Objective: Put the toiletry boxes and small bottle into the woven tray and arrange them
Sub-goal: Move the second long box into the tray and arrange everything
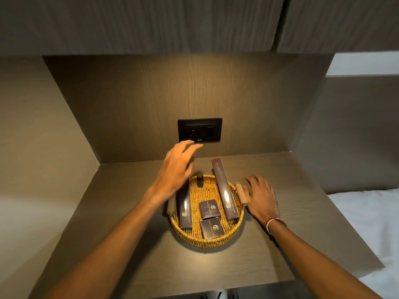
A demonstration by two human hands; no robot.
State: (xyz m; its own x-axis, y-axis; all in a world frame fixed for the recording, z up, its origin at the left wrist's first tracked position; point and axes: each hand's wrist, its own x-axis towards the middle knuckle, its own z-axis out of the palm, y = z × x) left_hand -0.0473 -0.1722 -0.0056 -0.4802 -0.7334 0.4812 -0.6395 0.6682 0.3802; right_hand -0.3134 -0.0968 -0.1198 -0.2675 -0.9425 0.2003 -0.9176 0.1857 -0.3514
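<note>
The round yellow woven tray (234,230) is holding four dark purple toiletry boxes (209,209) and a small dark bottle (200,179) at its far edge. The left hand (177,167) is hovering spread above it, and the right hand (261,198) is lying flat and empty on the bench (129,234).

My left grip (176,167) is motion-blurred, fingers smeared; it covers the far-left rim of the woven tray (218,241) and the top end of the long box on the tray's left (185,209). My left forearm hides the tray's left handle (170,207) almost fully. Small bottle (200,180) at the tray's far side: only cap and upper body visible, label unreadable. Print on the two small boxes (209,209) mid-tray and the long box on the tray's right (223,190) too small to read. Both my arms are cut by the bottom edge. Wall socket (199,130) behind the tray: lower-left corner covered by my fingertips, detail too dark. Bed (367,223) right of the tray is cropped by the frame edge.
</note>
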